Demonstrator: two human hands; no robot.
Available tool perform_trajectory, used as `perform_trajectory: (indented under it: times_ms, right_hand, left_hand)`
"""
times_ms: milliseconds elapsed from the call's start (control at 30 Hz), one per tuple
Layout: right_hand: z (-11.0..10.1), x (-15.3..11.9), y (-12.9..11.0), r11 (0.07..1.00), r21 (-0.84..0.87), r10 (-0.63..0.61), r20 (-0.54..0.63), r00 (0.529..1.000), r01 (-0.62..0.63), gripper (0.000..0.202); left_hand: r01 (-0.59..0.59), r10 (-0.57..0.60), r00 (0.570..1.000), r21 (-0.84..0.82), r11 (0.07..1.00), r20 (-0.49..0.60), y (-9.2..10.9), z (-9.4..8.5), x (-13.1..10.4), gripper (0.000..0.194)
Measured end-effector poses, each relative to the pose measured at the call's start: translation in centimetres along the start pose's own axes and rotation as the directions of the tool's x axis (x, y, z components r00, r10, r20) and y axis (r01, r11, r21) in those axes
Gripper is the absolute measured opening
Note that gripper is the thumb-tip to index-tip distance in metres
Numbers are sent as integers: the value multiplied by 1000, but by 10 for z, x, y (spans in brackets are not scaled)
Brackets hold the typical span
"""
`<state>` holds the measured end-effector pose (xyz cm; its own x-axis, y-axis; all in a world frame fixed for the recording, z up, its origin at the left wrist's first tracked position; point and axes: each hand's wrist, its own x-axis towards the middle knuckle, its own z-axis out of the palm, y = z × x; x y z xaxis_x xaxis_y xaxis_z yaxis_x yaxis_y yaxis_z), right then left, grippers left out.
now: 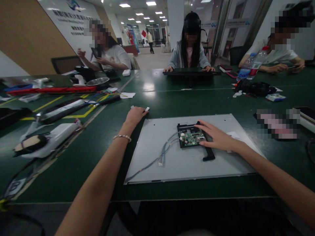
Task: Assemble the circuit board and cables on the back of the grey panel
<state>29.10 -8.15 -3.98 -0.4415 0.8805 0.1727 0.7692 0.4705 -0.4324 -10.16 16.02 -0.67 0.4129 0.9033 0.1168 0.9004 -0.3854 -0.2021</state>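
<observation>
A flat white-grey panel (172, 170) lies on the green table in front of me. On it sits a black bracket with a green circuit board (190, 138), and a grey cable (161, 155) runs from the board to the panel's lower left corner. My right hand (213, 136) rests over the bracket's right side, fingers spread and touching its edge. Beyond the panel's upper left corner, my left hand (136, 114) is on the table with small white strips showing at its fingers. Its grip is partly hidden.
White and black devices (52, 139) and cables lie at the left. A pink blurred item (277, 124), a black bundle (256, 88) and bottles (257, 64) are at the right. Three people sit across the table; one (189, 49) has both hands at a dark panel (192, 73).
</observation>
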Motion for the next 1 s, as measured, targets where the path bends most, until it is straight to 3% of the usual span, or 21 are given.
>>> perform_trajectory:
  times_ms: [333, 533, 633, 800, 1000]
  right_hand:
    - [-1, 0, -1, 1000, 4, -6, -1, 1000, 6, 78]
    - [-4, -1, -2, 1000, 30, 0, -8, 1000, 0, 76]
    - [-5, -3, -2, 999, 51, 6, -2, 1000, -6, 75]
    - [-5, -7, -2, 998, 67, -3, -27, 1000, 5, 77]
    - [-9, -13, 0, 992, 123, 18, -12, 1000, -16, 86]
  left_hand:
    - [78, -78, 997, 59, 995, -10, 12, -7, -6, 42]
    - [81, -80, 994, 6, 997, -70, 28, -32, -16, 42]
    - [13, -17, 997, -54, 998, -78, 50, -49, -26, 39]
    - [-204, 183, 977, -220, 954, -111, 94, -73, -56, 36]
    - [-314, 258, 948, -401, 861, -188, 128, -82, -88, 31]
